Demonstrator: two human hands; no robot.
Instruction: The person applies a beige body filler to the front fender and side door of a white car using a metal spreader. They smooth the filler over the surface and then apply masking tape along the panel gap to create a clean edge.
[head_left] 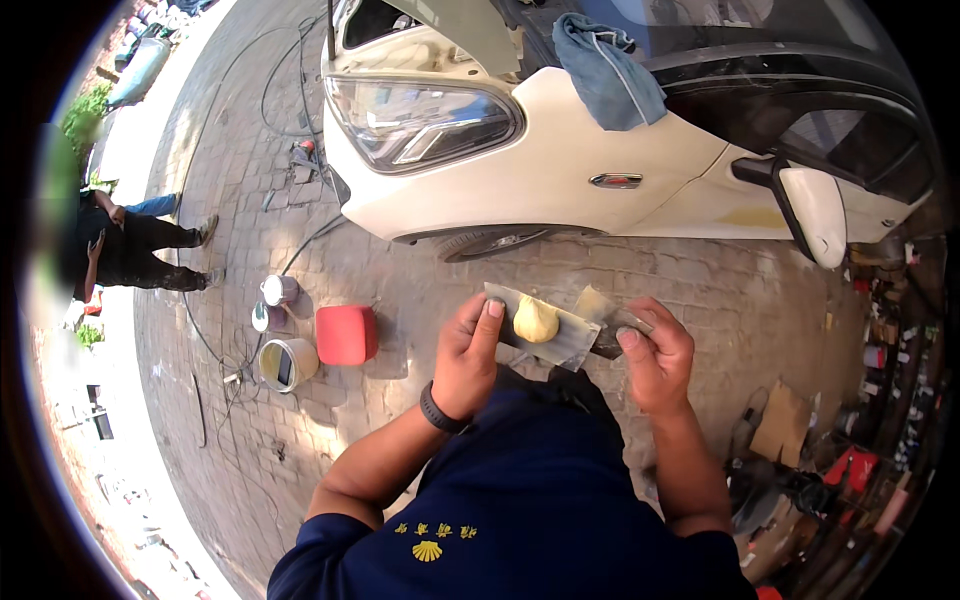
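Note:
My left hand (pixel 468 352) grips one end of a flat grey, translucent-looking sheet (pixel 574 343). A rounded lump of pale yellow putty (pixel 537 320) sits on top of it. Thumb and fingers of my right hand (pixel 660 355) pinch a thin putty spreader (pixel 598 308) with yellowish residue on its near corner. The spreader's edge is beside the sheet's right end; whether they touch I cannot tell. Ahead stands a white car (pixel 580 145) with its headlight, front fender and door facing me. A dull yellow patch (pixel 752 217) shows low on the door.
A blue-grey cloth (pixel 608 75) drapes over the fender. On the paved ground at left are a red stool (pixel 346 334), a white bucket (pixel 288 365), small tins (pixel 279 290) and trailing cables. Another person (pixel 140 240) stands far left. Cluttered shelving (pixel 900 400) lines the right.

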